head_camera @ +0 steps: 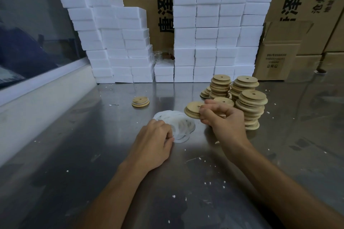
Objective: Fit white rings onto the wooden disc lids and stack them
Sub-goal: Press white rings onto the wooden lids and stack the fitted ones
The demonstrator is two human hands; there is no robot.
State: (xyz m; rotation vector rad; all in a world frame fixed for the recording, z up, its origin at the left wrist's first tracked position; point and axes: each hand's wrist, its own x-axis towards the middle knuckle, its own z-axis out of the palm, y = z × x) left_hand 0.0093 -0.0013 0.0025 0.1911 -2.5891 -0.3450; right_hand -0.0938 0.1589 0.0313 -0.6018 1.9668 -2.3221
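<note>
the scene is dimly and coolly lit, with a soft pale patch of glare reflected on the steel worktop [104, 154] near its middle, while the corners are darkened by vignetting. faint, diffuse shadows are cast beneath the forearms, and blurred reflections of the white foam blocks [214, 29] are seen in the metal. straight edges are bowed by wide-angle distortion towards the borders, where detail is softened and the window [33, 24] at the left is left murky.

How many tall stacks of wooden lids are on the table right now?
3: a back-left stack, a back-right stack and a nearer stack beside the right hand. Shorter piles sit behind and may hide more; a small finished pile lies apart, left.
</note>
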